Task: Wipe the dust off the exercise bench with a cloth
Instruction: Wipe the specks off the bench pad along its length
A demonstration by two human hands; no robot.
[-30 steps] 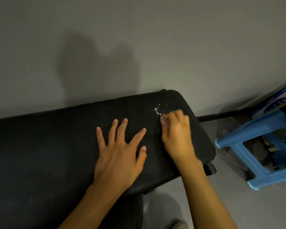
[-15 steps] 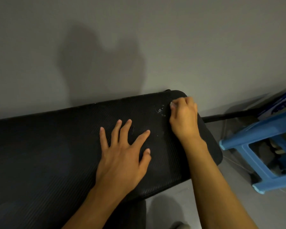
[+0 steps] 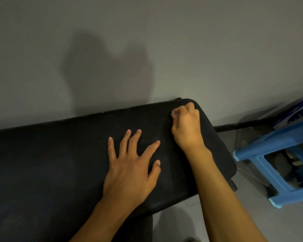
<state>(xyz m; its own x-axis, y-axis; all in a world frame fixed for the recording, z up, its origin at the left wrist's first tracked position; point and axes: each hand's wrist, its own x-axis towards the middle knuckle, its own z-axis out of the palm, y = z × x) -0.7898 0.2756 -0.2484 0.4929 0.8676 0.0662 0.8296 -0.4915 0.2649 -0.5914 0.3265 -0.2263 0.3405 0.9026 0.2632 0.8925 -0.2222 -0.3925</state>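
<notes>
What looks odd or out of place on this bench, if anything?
Nothing looks spilled or damaged. The one oddity is the cloth: only a small whitish scrap shows at the fingertips of the right hand, near the far corner of the bench. The left hand lies flat.

The left hand (image 3: 129,170) lies flat, palm down, fingers (image 3: 134,140) straight and spread, thumb out to the right. The right hand (image 3: 186,127) is ahead of it, forearm stretched forward, its fingers curled tight, pinching a small pale cloth (image 3: 173,113) at their tips.
</notes>
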